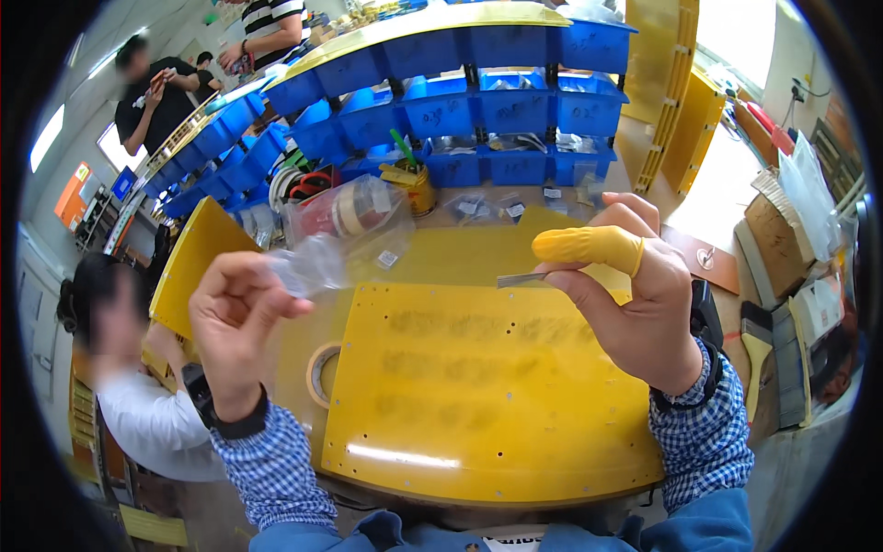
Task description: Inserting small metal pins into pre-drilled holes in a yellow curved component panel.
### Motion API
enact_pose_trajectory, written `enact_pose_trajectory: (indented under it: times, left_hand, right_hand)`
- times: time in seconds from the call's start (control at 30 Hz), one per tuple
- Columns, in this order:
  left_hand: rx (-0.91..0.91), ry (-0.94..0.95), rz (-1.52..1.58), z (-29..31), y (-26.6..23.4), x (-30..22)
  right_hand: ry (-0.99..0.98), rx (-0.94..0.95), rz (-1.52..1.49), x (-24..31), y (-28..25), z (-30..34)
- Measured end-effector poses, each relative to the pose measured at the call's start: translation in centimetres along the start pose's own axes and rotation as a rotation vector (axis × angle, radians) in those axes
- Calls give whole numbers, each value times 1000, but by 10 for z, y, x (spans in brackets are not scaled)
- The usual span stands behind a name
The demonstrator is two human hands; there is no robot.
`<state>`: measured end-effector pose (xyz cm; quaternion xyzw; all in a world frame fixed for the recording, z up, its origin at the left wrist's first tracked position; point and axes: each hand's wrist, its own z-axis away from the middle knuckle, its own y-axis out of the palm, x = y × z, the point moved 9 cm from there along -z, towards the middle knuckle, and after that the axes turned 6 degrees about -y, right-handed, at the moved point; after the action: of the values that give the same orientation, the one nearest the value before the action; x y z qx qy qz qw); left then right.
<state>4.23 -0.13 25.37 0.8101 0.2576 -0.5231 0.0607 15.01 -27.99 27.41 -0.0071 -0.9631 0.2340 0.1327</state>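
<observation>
My left hand (241, 313) is raised over the left side of the bench, fingers pinched on a small clear plastic bag (317, 265). What the bag holds, if anything, I cannot make out. On the right, my right hand (635, 290) wears a yellow finger cot (584, 248) on its index finger. Between that finger and the thumb sits a thin, flat grey strip (521, 280), its end pointing left. Below both hands lies a yellow panel (506, 396) with small holes and dark smudges in rows. A tape roll (322, 375) rests at the panel's left edge.
Blue parts bins (520, 110) stand in tiers at the back. Before them are a large clear bag with rolls (354, 212), a yellow cup with tools (414, 189) and small packets (474, 207). A brush (756, 350) is at the right. A person (152, 405) sits at the left.
</observation>
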Motion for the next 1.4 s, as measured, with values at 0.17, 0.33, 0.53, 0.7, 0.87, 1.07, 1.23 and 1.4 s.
enact_pose_trajectory:
  times: [0.17,0.33,0.53,0.7,0.87,1.07,1.23,1.4]
  left_hand:
    - [90,-254,-470,-2,-47,88]
    - [179,38,-616,-17,15,29]
    - [613,298,-586,10,154,-34]
    - [594,321,-739,18,168,-23]
    - [511,216,-446,17,156,-27]
    - [557,-50,-43,15,154,-21]
    - [556,-110,68,20,155,-13]
    - [528,-102,131,23,149,-13]
  right_hand:
    - [-85,76,93,22,4,-1]
    - [-86,300,150,29,30,6]
    - [-167,277,224,39,41,14]
    - [-232,216,315,51,38,17]
    - [-229,175,260,52,28,17]
    - [-251,159,153,64,18,5]
    - [-40,-28,-206,37,18,27]
    - [3,-57,-302,41,13,17]
